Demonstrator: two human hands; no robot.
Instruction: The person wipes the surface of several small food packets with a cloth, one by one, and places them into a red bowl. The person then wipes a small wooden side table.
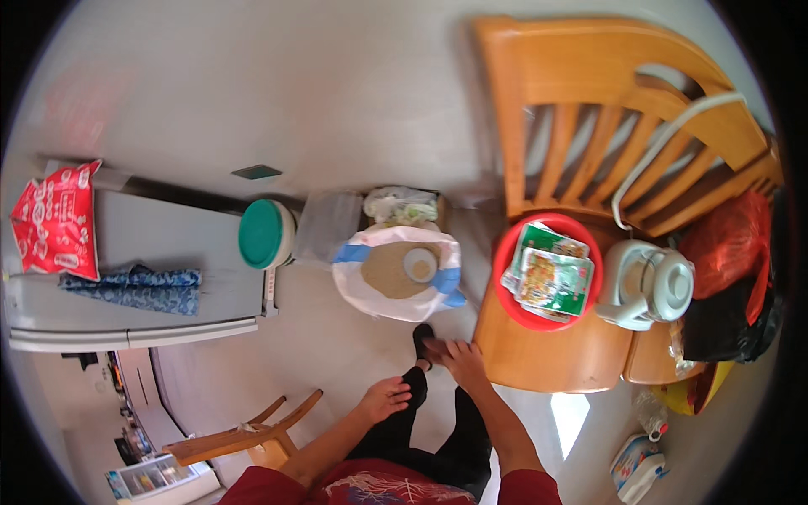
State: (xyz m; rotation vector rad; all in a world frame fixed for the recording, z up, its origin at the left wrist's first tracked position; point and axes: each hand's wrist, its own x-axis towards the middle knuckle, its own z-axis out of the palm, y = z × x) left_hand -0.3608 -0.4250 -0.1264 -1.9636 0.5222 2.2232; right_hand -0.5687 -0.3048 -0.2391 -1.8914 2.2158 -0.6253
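My left hand (385,399) is held above my left thigh with nothing in it, its fingers loosely stretched. Further right, my right hand (463,362) is also empty, fingers apart, in front of the wooden chair's (551,362) seat edge. Ahead of both hands, a white and blue sack (353,290) stands open on the floor, holding tan grain (383,271). A small round white bowl (420,265) sits on the grain, with a little of it inside. On the chair seat, a red basin (506,290) holds several green packets (555,278).
A pale kettle (640,286) stands beside the basin, near red (730,244) and black plastic bags (732,324). A green-lidded tub (259,236) is left of the sack. A grey fridge (160,231) carries a red package (61,220). A wooden chair (269,442) stands lower left, a detergent bottle (637,467) lower right.
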